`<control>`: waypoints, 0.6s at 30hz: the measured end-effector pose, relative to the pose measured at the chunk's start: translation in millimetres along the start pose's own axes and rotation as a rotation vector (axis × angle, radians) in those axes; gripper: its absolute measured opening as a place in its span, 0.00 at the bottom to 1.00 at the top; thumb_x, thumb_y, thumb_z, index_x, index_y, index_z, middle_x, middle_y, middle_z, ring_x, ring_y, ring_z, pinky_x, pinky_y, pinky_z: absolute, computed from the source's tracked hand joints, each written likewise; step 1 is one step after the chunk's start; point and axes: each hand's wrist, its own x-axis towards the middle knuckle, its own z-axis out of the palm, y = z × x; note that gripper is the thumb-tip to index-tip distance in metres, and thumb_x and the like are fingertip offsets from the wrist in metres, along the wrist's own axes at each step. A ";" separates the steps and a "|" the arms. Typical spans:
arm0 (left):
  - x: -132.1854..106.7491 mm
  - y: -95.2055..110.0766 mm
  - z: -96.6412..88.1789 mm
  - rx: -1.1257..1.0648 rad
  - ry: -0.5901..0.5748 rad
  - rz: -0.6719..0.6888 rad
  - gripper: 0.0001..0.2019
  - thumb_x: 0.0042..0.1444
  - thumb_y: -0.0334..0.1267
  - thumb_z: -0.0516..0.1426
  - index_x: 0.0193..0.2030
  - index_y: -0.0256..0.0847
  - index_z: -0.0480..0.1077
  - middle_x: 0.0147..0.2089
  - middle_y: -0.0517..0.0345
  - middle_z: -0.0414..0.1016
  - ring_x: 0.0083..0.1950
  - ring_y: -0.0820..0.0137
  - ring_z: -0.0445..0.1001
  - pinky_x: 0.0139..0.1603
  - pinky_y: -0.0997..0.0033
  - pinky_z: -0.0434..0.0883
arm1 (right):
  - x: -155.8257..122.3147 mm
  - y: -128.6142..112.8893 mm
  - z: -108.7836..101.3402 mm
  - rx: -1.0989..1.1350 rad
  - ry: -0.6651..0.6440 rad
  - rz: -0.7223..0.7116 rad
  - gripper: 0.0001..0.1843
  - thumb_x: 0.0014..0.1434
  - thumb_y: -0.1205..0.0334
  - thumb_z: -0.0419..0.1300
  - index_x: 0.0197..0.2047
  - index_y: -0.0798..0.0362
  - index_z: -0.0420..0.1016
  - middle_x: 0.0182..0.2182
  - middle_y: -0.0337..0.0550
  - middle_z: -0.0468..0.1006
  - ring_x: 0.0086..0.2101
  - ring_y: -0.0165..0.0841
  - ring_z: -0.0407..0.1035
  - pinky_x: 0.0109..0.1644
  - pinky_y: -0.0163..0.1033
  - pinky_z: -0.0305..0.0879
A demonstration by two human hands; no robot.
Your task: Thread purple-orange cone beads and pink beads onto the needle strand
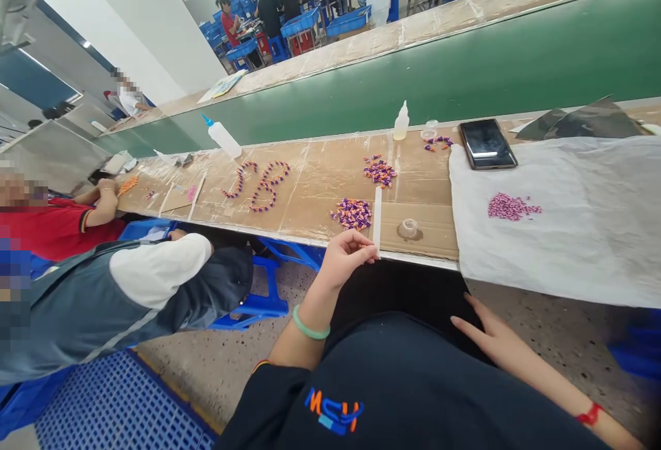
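Note:
My left hand, with a green bangle at the wrist, is at the table's front edge. Its thumb and fingers are pinched together beside the lower end of a white strip; what they hold, if anything, is too small to make out. Just beyond it lies a pile of small purple-and-orange pieces, with a second such pile farther back. A small clear round dish stands to the right on the cardboard. Low over my lap, my right hand has its visible fingers apart and holds nothing visible.
Pink pieces lie on a white cloth at right, below a phone. Two squeeze bottles, one with a blue tip and one small, stand along the green conveyor. Curved bead-like rows lie left. Co-workers sit at far left.

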 end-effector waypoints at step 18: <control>4.1 -5.0 -21.7 -0.003 0.033 -0.063 0.19 0.44 0.49 0.72 0.30 0.39 0.73 0.25 0.60 0.78 0.28 0.74 0.75 0.32 0.74 0.71 | 16.0 -77.7 -112.1 0.016 0.232 -0.344 0.24 0.60 0.33 0.58 0.42 0.43 0.81 0.33 0.46 0.84 0.30 0.41 0.78 0.31 0.42 0.74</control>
